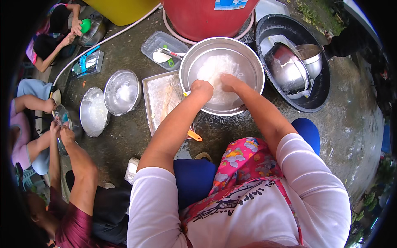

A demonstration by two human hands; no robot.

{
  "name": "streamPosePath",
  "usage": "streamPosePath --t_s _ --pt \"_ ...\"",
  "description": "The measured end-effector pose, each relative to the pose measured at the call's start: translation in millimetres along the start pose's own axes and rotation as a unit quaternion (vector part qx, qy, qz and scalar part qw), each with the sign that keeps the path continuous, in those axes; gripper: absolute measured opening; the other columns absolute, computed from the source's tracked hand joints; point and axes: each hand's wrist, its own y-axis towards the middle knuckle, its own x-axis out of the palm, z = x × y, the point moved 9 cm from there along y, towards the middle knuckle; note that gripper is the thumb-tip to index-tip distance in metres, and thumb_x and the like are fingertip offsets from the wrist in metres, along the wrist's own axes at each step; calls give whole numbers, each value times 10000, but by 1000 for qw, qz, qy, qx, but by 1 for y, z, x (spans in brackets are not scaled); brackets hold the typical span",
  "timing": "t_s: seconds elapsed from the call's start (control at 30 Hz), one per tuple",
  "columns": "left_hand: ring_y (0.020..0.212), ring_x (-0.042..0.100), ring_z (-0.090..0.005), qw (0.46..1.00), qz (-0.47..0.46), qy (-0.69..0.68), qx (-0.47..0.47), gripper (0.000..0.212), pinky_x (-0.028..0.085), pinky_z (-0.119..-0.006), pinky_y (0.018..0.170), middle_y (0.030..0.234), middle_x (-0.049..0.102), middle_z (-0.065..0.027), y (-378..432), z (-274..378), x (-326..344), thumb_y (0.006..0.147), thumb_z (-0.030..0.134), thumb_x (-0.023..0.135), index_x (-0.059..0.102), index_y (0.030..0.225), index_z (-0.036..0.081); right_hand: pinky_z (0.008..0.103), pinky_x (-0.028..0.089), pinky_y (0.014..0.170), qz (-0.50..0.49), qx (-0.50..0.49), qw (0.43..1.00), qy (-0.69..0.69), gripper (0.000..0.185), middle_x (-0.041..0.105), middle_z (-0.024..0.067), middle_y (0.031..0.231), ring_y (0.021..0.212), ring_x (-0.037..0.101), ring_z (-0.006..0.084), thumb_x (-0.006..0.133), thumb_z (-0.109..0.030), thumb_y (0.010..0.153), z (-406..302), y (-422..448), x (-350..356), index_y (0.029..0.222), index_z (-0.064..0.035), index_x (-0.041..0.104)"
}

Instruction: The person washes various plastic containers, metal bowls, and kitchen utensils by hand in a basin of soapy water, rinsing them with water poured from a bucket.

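A large round metal basin stands on the wet ground before me, with whitish, foamy water inside. My left hand is closed over the basin's near left rim; a bit of yellow shows beside it, and what it grips cannot be made out. My right hand reaches into the basin, its fingers hidden by the cloudy water. Left of the basin lies a rectangular metal tray holding a wire whisk, a pale brush-like thing and a tool with an orange handle.
A black tub with metal bowls stands at right, a red tub behind. A plastic container, two metal bowls and a hose are at left. Several people work at far left.
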Motion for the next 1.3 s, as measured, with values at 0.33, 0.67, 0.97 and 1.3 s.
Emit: streamPosePath --t_s 0.33,0.67,0.97,1.3 --pt "969 610 -297 985 24 -167 -35 269 478 -374 826 1042 626 -170 -13 -32 -39 823 189 523 652 1011 47 393 473 792 48 -83 983 159 208 648 165 893 888 608 318 608 -181 760 -35 -20 -35 950 -111 656" --pt "674 644 -292 959 -12 -282 -42 238 505 -387 617 811 643 -217 -40 -42 -55 835 156 534 643 827 -55 396 477 789 19 -65 998 16 172 648 137 897 865 608 318 560 -169 808 9 -8 -50 914 -70 652" --pt "511 641 -253 893 -77 -424 -130 206 487 -307 403 692 631 -202 -25 -26 -17 814 25 459 602 730 -96 383 517 747 -64 66 978 189 328 601 227 1000 878 620 300 606 -129 729 5 -1 10 1000 53 575" --pt "400 439 -146 627 52 -773 -86 190 317 -276 365 569 471 -42 -10 -20 -19 913 146 376 487 801 41 407 529 512 -59 193 463 863 284 580 116 693 549 592 241 590 -225 844 -23 -23 5 941 38 543"
